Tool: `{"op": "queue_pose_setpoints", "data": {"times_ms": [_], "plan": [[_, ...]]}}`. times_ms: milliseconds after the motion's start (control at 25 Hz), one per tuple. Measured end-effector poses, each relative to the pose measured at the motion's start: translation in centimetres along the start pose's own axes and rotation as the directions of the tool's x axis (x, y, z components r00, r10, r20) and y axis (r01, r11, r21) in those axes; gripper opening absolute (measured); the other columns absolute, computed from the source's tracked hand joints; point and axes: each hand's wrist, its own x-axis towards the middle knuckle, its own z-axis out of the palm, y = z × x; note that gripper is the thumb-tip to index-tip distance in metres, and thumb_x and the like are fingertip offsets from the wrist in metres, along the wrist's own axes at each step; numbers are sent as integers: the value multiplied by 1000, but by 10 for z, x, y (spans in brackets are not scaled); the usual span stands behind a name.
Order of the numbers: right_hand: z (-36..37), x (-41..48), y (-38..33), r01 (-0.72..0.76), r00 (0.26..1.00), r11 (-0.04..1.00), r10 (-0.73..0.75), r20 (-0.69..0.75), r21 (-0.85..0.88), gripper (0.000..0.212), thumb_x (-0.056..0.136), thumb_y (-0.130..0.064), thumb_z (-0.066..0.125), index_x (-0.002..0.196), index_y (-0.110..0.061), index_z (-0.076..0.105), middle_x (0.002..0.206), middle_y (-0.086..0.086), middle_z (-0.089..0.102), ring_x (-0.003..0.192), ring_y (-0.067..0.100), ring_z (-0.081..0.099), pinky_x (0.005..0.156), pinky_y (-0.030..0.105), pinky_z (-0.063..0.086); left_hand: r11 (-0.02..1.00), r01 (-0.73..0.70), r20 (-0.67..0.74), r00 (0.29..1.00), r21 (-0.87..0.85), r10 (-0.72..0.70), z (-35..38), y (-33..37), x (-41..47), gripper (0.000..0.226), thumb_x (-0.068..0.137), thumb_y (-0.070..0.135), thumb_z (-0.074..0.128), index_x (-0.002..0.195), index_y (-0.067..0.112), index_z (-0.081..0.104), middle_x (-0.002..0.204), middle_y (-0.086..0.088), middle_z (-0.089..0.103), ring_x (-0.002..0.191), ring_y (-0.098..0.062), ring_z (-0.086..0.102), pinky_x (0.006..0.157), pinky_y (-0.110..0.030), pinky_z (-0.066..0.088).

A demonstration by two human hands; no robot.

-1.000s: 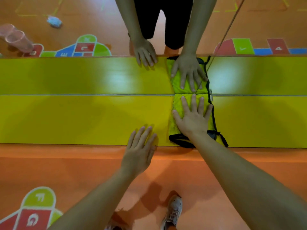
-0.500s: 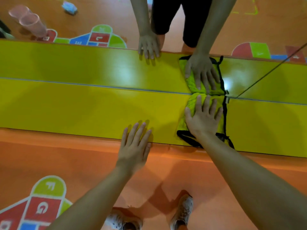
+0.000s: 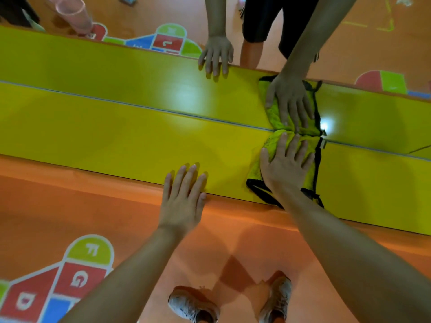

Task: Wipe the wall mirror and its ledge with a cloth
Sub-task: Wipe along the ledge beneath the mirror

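Observation:
A yellow-green cloth (image 3: 309,169) with black trim lies flat on the yellow ledge (image 3: 116,148), up against the foot of the wall mirror (image 3: 140,85). My right hand (image 3: 283,164) presses on the cloth with straight, spread fingers whose tips reach the mirror seam. My left hand (image 3: 183,198) rests flat on the ledge's front edge, fingers straight, holding nothing. The mirror reflects the ledge, the cloth and both hands.
An orange step (image 3: 93,201) runs below the ledge's front edge. The orange floor (image 3: 35,229) carries a hopscotch pattern (image 3: 58,280) at lower left. My shoes (image 3: 193,306) stand at the bottom. Reflected pink cups (image 3: 74,12) show at the mirror's top left.
My right hand and the cloth have slid to the right along the ledge. My left hand stays flat on the front edge. The view has tilted and shifted left.

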Motion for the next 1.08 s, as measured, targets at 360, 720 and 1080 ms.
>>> {"op": "queue_pose_setpoints", "data": {"times_ms": [360, 720, 1080], "plan": [[26, -38, -165, 84, 995, 996, -84, -60, -6, 78, 100, -65, 19, 164, -23, 6, 171, 12, 0, 157, 39, -3, 124, 61, -1, 996, 82, 12, 996, 42, -83, -44, -137, -19, 55, 108, 44, 24, 154, 22, 45, 167, -8, 30, 156, -28, 21, 125, -56, 15], [40, -57, -260, 88, 994, 996, -88, -59, -7, 78, 100, -65, 18, 164, -22, 5, 171, 12, -1, 156, 39, -5, 124, 62, -1, 993, 104, 24, 994, 53, -106, -74, -239, -22, 53, 107, 41, 30, 154, 22, 44, 167, -8, 29, 157, -27, 20, 124, -57, 18], [46, -77, -361, 63, 998, 997, -63, 9, 37, 78, 100, -66, 15, 163, -24, -6, 171, 10, -12, 155, 36, -17, 123, 59, -11, 993, 75, 79, 993, 89, -82, -96, -343, 18, 55, 106, 41, 27, 156, 22, 41, 168, -8, 26, 157, -27, 19, 123, -55, 14]]}}
